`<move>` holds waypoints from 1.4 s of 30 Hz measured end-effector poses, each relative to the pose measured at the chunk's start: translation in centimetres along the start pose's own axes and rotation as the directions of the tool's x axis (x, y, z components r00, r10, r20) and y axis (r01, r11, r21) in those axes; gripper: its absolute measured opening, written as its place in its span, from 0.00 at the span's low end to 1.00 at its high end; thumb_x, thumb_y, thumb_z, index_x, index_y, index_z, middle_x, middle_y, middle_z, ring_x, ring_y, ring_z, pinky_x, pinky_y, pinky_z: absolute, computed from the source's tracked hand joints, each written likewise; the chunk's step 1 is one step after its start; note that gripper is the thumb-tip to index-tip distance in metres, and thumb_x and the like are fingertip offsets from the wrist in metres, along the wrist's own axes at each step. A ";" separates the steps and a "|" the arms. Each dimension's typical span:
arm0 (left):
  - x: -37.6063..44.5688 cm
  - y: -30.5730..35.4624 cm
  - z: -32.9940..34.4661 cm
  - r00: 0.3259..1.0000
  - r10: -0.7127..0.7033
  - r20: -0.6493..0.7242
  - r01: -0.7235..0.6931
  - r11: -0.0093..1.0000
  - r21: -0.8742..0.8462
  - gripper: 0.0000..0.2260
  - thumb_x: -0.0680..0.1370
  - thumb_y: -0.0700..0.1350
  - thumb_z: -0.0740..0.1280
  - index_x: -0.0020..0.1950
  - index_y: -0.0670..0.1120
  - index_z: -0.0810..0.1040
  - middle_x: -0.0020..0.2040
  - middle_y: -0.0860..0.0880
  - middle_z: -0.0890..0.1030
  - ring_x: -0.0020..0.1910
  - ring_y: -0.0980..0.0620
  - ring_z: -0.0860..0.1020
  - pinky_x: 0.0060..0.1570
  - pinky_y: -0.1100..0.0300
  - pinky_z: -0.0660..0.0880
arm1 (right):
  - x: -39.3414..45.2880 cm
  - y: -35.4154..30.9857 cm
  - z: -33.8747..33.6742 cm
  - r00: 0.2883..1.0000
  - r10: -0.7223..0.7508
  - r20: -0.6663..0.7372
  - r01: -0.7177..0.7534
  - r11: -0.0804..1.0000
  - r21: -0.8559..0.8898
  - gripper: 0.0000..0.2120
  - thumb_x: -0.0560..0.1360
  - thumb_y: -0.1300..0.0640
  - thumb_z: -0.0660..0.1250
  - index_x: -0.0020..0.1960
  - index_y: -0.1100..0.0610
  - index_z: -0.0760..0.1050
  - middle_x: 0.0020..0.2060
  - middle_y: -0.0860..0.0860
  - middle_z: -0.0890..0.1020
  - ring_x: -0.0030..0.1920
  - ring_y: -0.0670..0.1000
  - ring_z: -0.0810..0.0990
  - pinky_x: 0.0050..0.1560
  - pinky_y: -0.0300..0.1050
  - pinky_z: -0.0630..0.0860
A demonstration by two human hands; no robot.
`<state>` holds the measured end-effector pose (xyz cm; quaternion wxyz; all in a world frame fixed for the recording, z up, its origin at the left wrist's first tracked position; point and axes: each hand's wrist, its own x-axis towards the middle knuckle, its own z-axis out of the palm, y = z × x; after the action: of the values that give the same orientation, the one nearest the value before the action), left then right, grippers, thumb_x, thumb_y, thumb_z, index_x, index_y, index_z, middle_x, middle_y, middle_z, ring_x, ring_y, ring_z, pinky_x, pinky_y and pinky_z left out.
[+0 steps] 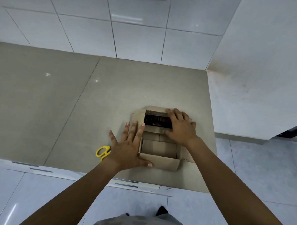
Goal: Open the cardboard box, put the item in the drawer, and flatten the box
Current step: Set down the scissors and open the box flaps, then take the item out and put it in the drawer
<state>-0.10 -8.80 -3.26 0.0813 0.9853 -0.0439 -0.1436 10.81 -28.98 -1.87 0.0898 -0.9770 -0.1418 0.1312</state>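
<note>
A small brown cardboard box [160, 148] stands on the grey counter [71, 104] near its front right corner, with its flaps spread open. A dark item [157, 121] with reddish print shows in the far part of the box. My left hand [128, 147] lies flat with spread fingers against the box's left side, its thumb on the near flap. My right hand [180, 126] rests palm down over the far right part of the box, partly covering the dark item. Neither hand holds anything.
Yellow-handled scissors [102, 152] lie on the counter just left of my left wrist, partly hidden by it. Drawer fronts [127, 183] run under the counter's front edge. A tiled wall with sockets rises behind; a white wall flanks the right.
</note>
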 end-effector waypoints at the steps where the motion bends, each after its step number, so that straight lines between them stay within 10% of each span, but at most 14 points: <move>1: 0.1 0.0 0.1 1.000 -0.006 0.000 0.006 1.000 0.004 0.59 0.60 0.80 0.58 0.73 0.55 0.25 0.78 0.50 0.32 0.76 0.45 0.32 0.64 0.23 0.42 | 0.4 0.0 0.0 1.000 0.005 0.004 -0.005 1.000 0.011 0.39 0.73 0.43 0.66 0.77 0.45 0.50 0.77 0.52 0.56 0.76 0.60 0.53 0.67 0.71 0.61; 14: 2.9 0.6 -0.9 0.991 -0.112 0.074 0.113 0.993 -0.019 0.56 0.63 0.78 0.59 0.70 0.57 0.22 0.78 0.48 0.33 0.76 0.43 0.32 0.63 0.22 0.42 | 2.8 1.4 0.0 0.976 -0.175 -0.132 0.182 0.982 0.041 0.31 0.72 0.48 0.69 0.72 0.42 0.63 0.79 0.52 0.43 0.77 0.63 0.47 0.68 0.75 0.53; 31: 3.0 0.6 -1.2 0.987 -0.118 0.106 0.120 0.993 -0.014 0.55 0.64 0.77 0.60 0.69 0.59 0.21 0.79 0.47 0.35 0.76 0.43 0.34 0.63 0.22 0.42 | 2.7 0.0 -0.1 0.998 -0.065 0.026 0.067 0.993 -0.097 0.27 0.73 0.47 0.71 0.67 0.58 0.68 0.79 0.52 0.44 0.77 0.64 0.40 0.65 0.82 0.49; 42: 2.0 0.2 -0.8 0.995 -0.083 0.059 0.098 0.931 -0.351 0.59 0.59 0.71 0.73 0.71 0.68 0.29 0.80 0.44 0.43 0.78 0.43 0.50 0.65 0.28 0.57 | -11.3 -3.0 3.8 0.820 0.031 -0.571 0.185 0.930 0.317 0.21 0.73 0.55 0.66 0.65 0.60 0.72 0.59 0.58 0.78 0.62 0.58 0.74 0.64 0.55 0.69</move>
<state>2.04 -9.09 -2.97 0.2495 0.9523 0.0262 -0.1738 -1.47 -29.03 -2.24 0.3099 -0.9317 -0.1224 -0.1449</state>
